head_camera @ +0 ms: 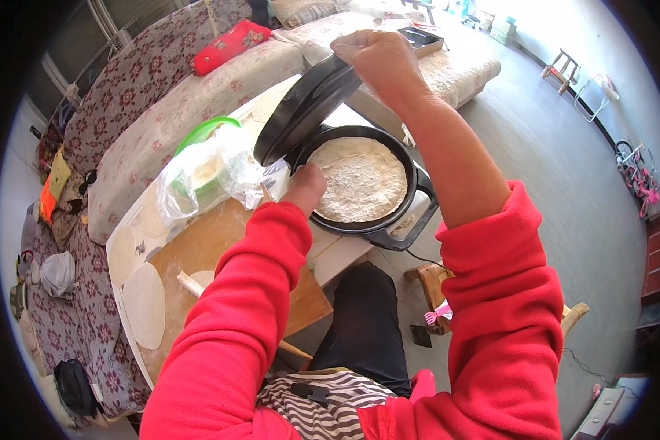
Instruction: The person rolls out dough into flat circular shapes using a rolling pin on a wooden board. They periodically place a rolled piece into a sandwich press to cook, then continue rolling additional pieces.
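Note:
A round black electric griddle (412,159) stands on the table with a pale, floured flatbread (361,179) lying flat in it. Its black lid (308,110) is tilted up on the left side. My right hand (382,60) grips the raised edge of this lid, high above the griddle. At the left rim, beside the flatbread, is my left hand (308,184); its fingers are hidden, so I cannot tell whether it holds something. A wooden board (198,242) bears a rolling pin (190,283), partly covered by my left sleeve.
Rolled dough rounds (144,305) lie along the table's left side. Behind the board, a clear plastic bag (214,165) covers part of a green bowl (206,132). A sofa (159,126) borders the table. A wooden stool (429,280) stands by my knee, near a cord.

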Action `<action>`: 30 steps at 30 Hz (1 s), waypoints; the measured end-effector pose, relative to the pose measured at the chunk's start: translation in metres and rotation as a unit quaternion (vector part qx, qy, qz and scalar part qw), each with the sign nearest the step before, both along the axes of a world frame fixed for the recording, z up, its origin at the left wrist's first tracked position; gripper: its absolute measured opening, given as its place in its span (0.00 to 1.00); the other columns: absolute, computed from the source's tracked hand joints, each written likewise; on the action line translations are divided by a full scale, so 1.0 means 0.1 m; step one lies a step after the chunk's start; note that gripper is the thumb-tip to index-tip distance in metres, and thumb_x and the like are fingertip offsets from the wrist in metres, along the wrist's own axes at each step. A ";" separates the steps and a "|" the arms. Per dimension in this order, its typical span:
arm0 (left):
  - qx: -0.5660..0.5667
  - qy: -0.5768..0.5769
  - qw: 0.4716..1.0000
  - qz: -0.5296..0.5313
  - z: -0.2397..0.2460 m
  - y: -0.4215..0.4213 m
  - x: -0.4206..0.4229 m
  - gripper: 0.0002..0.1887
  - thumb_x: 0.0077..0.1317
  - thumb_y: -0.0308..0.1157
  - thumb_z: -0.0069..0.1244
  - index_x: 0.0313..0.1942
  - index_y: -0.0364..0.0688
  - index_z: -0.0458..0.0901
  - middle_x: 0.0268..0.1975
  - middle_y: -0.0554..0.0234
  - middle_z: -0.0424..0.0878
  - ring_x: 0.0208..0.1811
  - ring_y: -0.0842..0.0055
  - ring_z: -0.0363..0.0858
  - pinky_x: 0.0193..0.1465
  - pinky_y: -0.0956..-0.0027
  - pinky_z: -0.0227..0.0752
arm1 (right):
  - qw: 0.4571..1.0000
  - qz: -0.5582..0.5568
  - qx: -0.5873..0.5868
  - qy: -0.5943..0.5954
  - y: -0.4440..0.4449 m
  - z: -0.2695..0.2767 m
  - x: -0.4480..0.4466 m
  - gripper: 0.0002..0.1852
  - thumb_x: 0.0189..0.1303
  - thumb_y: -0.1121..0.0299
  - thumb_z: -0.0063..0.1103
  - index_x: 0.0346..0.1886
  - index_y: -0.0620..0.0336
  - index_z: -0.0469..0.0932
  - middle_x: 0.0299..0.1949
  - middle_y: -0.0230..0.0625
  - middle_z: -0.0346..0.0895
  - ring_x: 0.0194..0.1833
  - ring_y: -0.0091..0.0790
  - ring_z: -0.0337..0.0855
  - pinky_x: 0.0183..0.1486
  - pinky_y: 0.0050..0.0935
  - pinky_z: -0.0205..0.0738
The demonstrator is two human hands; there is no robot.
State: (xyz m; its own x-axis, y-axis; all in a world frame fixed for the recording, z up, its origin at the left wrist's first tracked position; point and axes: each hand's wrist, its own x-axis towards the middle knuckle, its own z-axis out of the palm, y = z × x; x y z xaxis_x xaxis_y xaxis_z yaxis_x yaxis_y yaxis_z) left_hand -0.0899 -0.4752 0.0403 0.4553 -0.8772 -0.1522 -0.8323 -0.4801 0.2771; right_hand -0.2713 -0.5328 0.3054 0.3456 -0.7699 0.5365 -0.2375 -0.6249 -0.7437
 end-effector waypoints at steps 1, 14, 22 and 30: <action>0.002 0.003 1.000 0.003 0.02 -0.01 -0.04 0.17 0.71 0.35 0.54 0.55 0.37 0.89 0.59 0.39 0.89 0.63 0.50 0.87 0.65 0.51 0.83 | 1.000 -0.009 -0.006 0.012 -0.01 0.00 -0.02 0.17 0.67 0.54 0.72 0.50 0.55 0.94 0.35 0.31 0.91 0.33 0.23 0.82 0.45 0.29 0.79; -0.088 0.194 0.970 0.114 0.05 -0.11 -0.19 0.20 0.64 0.35 0.59 0.52 0.30 0.88 0.57 0.28 0.87 0.63 0.45 0.86 0.64 0.49 0.81 | 0.996 -0.058 -0.030 0.062 -0.09 -0.08 -0.15 0.17 0.67 0.53 0.70 0.49 0.53 0.94 0.33 0.34 0.91 0.32 0.27 0.85 0.47 0.31 0.81; -0.018 0.147 0.984 0.104 -0.16 -0.10 0.28 0.24 0.62 0.39 0.61 0.54 0.31 0.89 0.60 0.30 0.86 0.65 0.45 0.85 0.67 0.52 0.79 | 0.998 -0.039 -0.012 0.050 -0.05 0.04 0.02 0.17 0.65 0.53 0.73 0.47 0.54 0.94 0.30 0.31 0.88 0.30 0.24 0.81 0.43 0.30 0.79; -0.033 0.121 0.989 0.080 -0.14 -0.08 0.42 0.24 0.59 0.42 0.67 0.46 0.30 0.90 0.51 0.32 0.90 0.53 0.49 0.91 0.57 0.55 0.83 | 0.998 -0.032 -0.035 0.032 -0.06 0.08 0.13 0.16 0.64 0.54 0.75 0.45 0.55 0.94 0.27 0.29 0.86 0.28 0.22 0.80 0.40 0.29 0.78</action>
